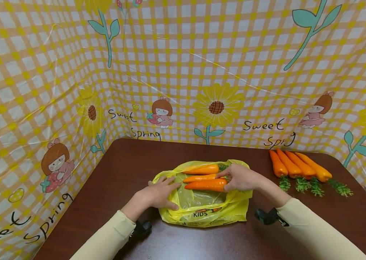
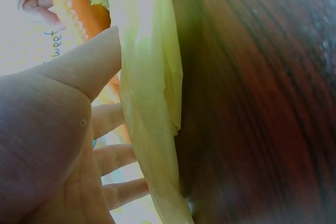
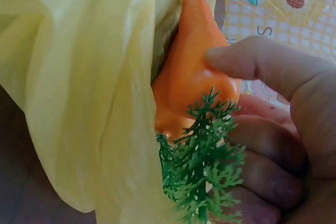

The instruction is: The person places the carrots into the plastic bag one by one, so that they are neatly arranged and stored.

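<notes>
A yellow plastic bag lies on the table with its mouth spread wide. Three orange carrots sit in the mouth, side by side, tips to the left. The right hand pinches the nearest carrot by its thick end. In the right wrist view the thumb presses on that carrot, and its green leaves hang past the curled fingers. At the bag's left side the left hand rests with spread, straight fingers on the rim. The left wrist view shows its fingers against the yellow plastic.
Several more carrots with green tops lie in a row at the back right of the brown table. A checked, flower-printed cloth hangs as a wall behind the table and along both sides.
</notes>
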`<action>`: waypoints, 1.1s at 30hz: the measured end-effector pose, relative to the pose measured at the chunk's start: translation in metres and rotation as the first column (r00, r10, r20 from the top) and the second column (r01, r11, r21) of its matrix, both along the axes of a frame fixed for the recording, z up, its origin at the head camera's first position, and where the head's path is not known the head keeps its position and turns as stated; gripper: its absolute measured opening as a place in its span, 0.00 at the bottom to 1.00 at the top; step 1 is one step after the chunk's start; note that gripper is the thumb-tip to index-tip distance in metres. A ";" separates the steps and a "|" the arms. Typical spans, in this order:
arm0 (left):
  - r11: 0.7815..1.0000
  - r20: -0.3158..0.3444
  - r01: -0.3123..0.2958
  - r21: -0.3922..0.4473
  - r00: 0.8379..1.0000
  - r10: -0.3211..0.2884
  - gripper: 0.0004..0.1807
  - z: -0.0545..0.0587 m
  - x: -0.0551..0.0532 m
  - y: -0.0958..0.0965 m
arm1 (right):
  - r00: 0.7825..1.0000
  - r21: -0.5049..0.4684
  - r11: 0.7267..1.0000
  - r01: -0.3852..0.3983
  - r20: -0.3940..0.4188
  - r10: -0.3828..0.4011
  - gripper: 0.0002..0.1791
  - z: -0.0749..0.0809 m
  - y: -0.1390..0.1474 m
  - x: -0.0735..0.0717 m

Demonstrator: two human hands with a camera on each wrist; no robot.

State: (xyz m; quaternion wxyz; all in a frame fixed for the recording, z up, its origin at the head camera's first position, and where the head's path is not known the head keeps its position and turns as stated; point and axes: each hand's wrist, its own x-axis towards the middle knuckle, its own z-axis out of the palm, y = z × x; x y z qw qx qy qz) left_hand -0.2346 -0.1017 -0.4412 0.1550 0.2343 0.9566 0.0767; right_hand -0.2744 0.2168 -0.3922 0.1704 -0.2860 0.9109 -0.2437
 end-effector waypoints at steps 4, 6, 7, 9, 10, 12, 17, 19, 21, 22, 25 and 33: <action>1.000 0.000 0.003 -0.004 1.000 -0.003 0.45 0.000 0.000 0.001 | 0.995 0.048 0.999 0.015 -0.101 -0.010 0.28 -0.004 -0.002 0.008; 1.000 -0.001 0.005 -0.007 1.000 -0.006 0.45 0.001 0.000 0.001 | 0.988 0.081 0.996 0.028 -0.152 -0.015 0.28 -0.006 -0.004 0.012; 1.000 -0.003 0.006 -0.008 1.000 -0.006 0.45 0.001 0.001 0.001 | 0.985 0.098 0.995 0.033 -0.174 -0.016 0.28 -0.008 -0.004 0.014; 1.000 -0.004 0.005 -0.009 1.000 -0.005 0.45 0.002 0.001 0.001 | 0.976 0.130 0.990 0.049 -0.217 -0.020 0.27 -0.010 -0.006 0.016; 1.000 -0.003 0.003 -0.009 1.000 -0.003 0.45 0.002 0.001 0.001 | 0.972 0.143 0.988 0.058 -0.236 -0.023 0.27 -0.012 -0.006 0.017; 1.000 -0.002 -0.001 -0.009 1.000 0.001 0.45 0.002 0.002 0.001 | 0.962 0.162 0.984 0.070 -0.272 -0.024 0.27 -0.014 -0.007 0.019; 1.000 0.000 -0.007 -0.006 1.000 0.007 0.45 0.001 0.002 0.001 | 0.947 0.172 0.978 0.117 -0.314 -0.059 0.27 -0.020 -0.009 0.022; 1.000 -0.001 -0.008 -0.005 1.000 0.008 0.45 0.001 0.002 0.001 | 0.941 0.173 0.977 0.127 -0.333 -0.063 0.27 -0.022 -0.010 0.024; 1.000 -0.003 -0.009 -0.005 1.000 0.009 0.45 0.001 0.002 0.000 | 0.931 0.178 0.976 0.124 -0.363 -0.052 0.27 -0.024 -0.010 0.026; 1.000 -0.003 -0.010 -0.005 1.000 0.010 0.45 0.001 0.002 0.000 | 0.926 0.184 0.975 0.122 -0.376 -0.045 0.27 -0.024 -0.010 0.027; 1.000 0.001 -0.010 -0.004 1.000 0.010 0.45 0.002 0.003 0.001 | 0.918 0.203 0.972 0.116 -0.395 -0.027 0.28 -0.025 -0.010 0.031; 1.000 0.003 -0.013 -0.010 1.000 0.013 0.45 0.002 0.003 0.002 | 0.915 0.178 0.974 0.138 -0.398 -0.058 0.25 -0.025 -0.008 0.035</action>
